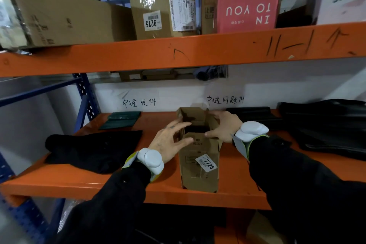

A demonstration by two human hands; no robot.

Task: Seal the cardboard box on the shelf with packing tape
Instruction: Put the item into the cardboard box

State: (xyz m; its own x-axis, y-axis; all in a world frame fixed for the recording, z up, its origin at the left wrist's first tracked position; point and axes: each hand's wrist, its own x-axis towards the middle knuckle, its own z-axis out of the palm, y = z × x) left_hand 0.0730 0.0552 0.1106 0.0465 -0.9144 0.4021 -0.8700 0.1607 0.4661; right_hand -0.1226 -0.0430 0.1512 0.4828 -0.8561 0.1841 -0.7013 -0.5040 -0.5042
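A small brown cardboard box [200, 156] stands upright on the orange shelf [118, 182], its top flaps open and a white label reading 7726 on its front. Something dark lies inside. My left hand [170, 140] is at the box's upper left edge, fingers spread and straight, touching the left flap. My right hand [223, 127] rests on the right flap, fingers extended along it and thumb at the near flap's edge. No packing tape is in view.
A black garment [93, 148] lies left of the box, dark green packets [122, 120] behind it. Black bags [326, 127] fill the shelf's right side. The orange beam [178, 53] above carries several cartons.
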